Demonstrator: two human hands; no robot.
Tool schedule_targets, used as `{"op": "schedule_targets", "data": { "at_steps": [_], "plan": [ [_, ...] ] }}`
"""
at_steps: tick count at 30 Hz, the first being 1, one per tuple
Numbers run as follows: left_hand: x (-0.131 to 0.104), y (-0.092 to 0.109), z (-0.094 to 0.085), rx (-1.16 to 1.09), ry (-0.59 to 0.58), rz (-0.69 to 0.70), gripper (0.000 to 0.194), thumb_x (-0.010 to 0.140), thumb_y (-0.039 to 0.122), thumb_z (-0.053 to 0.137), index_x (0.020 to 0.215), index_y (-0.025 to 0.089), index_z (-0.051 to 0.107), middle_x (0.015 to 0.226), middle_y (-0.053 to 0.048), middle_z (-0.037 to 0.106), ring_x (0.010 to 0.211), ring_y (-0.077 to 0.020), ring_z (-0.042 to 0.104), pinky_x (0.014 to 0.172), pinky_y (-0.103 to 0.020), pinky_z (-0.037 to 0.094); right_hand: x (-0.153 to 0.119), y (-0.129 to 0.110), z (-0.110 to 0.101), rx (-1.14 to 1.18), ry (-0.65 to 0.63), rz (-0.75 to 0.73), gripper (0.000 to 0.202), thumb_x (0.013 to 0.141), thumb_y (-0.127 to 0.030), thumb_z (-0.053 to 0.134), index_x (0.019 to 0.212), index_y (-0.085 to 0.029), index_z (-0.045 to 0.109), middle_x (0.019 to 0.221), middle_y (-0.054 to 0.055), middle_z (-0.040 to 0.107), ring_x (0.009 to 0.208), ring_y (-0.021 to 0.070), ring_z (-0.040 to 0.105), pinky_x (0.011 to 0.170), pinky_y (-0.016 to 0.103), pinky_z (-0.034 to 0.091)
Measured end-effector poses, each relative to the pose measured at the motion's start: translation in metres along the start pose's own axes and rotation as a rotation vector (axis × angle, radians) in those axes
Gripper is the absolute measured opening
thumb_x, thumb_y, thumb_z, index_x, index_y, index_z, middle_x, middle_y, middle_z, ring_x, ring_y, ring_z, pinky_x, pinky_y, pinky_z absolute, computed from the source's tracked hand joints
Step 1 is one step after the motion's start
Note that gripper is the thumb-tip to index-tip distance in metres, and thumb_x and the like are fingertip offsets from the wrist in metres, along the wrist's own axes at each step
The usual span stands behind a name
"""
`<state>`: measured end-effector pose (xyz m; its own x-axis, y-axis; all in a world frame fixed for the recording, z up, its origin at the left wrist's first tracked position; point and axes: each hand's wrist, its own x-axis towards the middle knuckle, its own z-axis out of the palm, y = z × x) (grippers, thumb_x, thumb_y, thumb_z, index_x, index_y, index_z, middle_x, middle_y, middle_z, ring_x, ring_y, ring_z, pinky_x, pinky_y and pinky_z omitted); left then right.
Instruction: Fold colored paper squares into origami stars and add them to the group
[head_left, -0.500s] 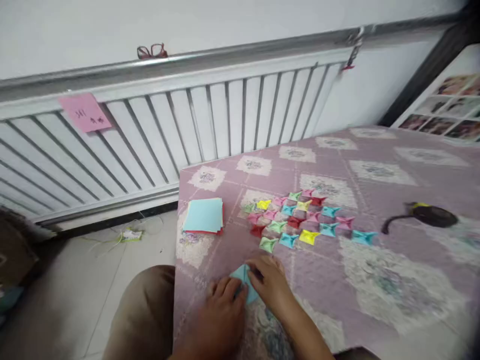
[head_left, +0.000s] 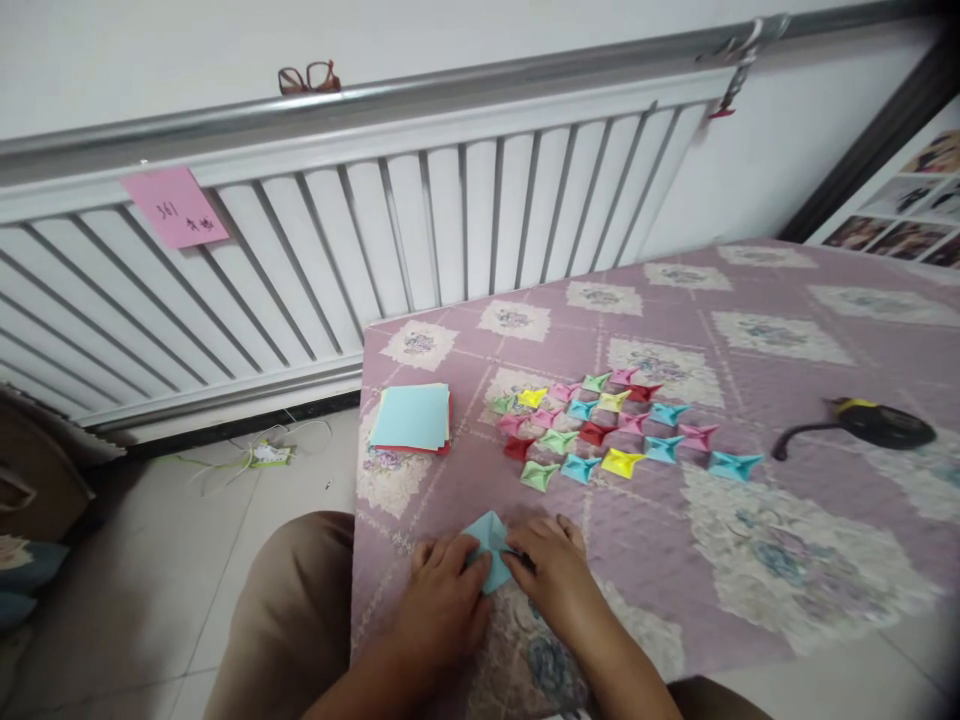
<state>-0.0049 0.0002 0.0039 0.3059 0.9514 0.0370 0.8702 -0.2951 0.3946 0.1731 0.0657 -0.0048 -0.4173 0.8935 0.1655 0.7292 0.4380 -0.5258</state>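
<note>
A light blue sheet of origami paper, partly folded, lies on the table's near edge between my hands. My left hand holds its left side, fingers curled over the edge. On the right side, my right hand pinches a flap of the paper between thumb and fingers. Beyond the hands, several small folded paper pieces in blue, green, pink, red and yellow stand in slanting rows. A stack of square paper, light blue on top, sits to the left of them.
The table wears a purple floral cloth. A black object with a curved stem lies at the right. Behind runs a white radiator with a pink note; glasses rest above it. A power strip lies on the floor.
My right hand has moved slightly right, drawing back from the paper's top fold to its right side. More of the blue paper shows. The camera view has shifted a little.
</note>
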Motion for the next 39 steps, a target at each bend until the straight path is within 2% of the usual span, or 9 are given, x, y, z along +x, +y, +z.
{"op": "schedule_targets", "data": {
  "at_steps": [3,6,10,13,17,21,25,30,39],
  "plan": [
    [0.007,-0.003,-0.003,-0.055,0.01,-0.019,0.031,0.086,0.021,0.053,0.115,0.03,0.057,0.116,-0.004,0.055,0.108,-0.0235,0.047,0.094,-0.043,0.028,-0.002,0.0,0.002,-0.011,0.017,-0.015,0.008,0.077,-0.019,0.062,0.076,-0.026,0.061,0.08,-0.002,0.065,0.088,0.0201,0.056,0.097,0.048,0.023],
    [0.016,-0.007,-0.005,-0.098,0.045,-0.042,0.018,0.087,0.017,0.052,0.094,0.027,0.065,0.102,-0.001,0.06,0.097,-0.0195,0.051,0.089,-0.039,0.029,-0.003,0.001,0.003,-0.001,0.032,-0.043,0.01,0.078,-0.017,0.063,0.078,-0.027,0.062,0.08,-0.002,0.064,0.088,0.0196,0.056,0.098,0.047,0.022],
    [0.026,-0.011,-0.003,-0.101,0.081,-0.082,0.014,0.086,0.016,0.053,0.077,0.021,0.063,0.089,-0.001,0.062,0.089,-0.0188,0.052,0.086,-0.037,0.03,-0.006,-0.002,0.001,0.0,0.061,-0.061,0.013,0.078,-0.014,0.061,0.078,-0.026,0.061,0.079,-0.003,0.063,0.085,0.0189,0.056,0.099,0.048,0.022],
    [0.028,-0.012,-0.004,-0.078,0.099,-0.096,0.01,0.083,0.015,0.056,0.087,0.021,0.062,0.093,-0.002,0.062,0.093,-0.0205,0.052,0.087,-0.039,0.03,-0.007,-0.004,0.0,-0.018,0.073,-0.094,0.015,0.078,-0.011,0.059,0.077,-0.026,0.061,0.077,-0.003,0.062,0.084,0.0184,0.056,0.1,0.048,0.022],
    [0.028,-0.012,-0.005,-0.021,0.076,0.023,0.03,0.084,0.014,0.055,0.111,0.027,0.059,0.106,-0.004,0.061,0.099,-0.0215,0.051,0.087,-0.039,0.029,-0.008,-0.004,0.001,-0.041,0.077,-0.135,0.017,0.079,-0.01,0.058,0.077,-0.026,0.061,0.075,-0.003,0.06,0.084,0.0183,0.055,0.101,0.048,0.022],
    [0.028,-0.015,0.0,0.037,0.058,0.147,0.019,0.088,0.018,0.055,0.1,0.028,0.064,0.097,-0.001,0.063,0.091,-0.0187,0.053,0.082,-0.036,0.028,-0.009,-0.003,0.001,-0.069,0.066,-0.146,0.017,0.081,-0.011,0.058,0.077,-0.026,0.063,0.075,-0.002,0.059,0.085,0.0187,0.054,0.101,0.047,0.024],
    [0.026,-0.019,0.005,0.081,0.056,0.189,0.015,0.089,0.019,0.056,0.098,0.028,0.065,0.091,0.0,0.064,0.086,-0.0171,0.054,0.081,-0.035,0.028,-0.011,-0.002,-0.002,-0.049,0.041,-0.165,0.018,0.08,-0.012,0.061,0.084,-0.028,0.066,0.078,-0.001,0.061,0.086,0.0189,0.054,0.099,0.045,0.026],
    [0.024,-0.02,0.007,0.079,0.068,0.191,0.015,0.09,0.02,0.056,0.1,0.028,0.064,0.094,0.0,0.063,0.088,-0.0166,0.054,0.082,-0.035,0.029,-0.013,0.003,-0.003,-0.013,0.053,-0.213,0.02,0.08,-0.014,0.062,0.09,-0.031,0.068,0.08,-0.001,0.063,0.085,0.0186,0.054,0.094,0.041,0.032],
    [0.025,-0.016,-0.001,0.031,0.026,0.136,0.02,0.091,0.016,0.049,0.102,0.025,0.063,0.097,-0.002,0.064,0.092,-0.0186,0.055,0.083,-0.036,0.03,-0.014,0.002,-0.006,-0.049,0.044,-0.231,0.013,0.086,-0.022,0.058,0.086,-0.03,0.069,0.081,0.0,0.063,0.084,0.0178,0.054,0.091,0.039,0.034]
  ]
}}
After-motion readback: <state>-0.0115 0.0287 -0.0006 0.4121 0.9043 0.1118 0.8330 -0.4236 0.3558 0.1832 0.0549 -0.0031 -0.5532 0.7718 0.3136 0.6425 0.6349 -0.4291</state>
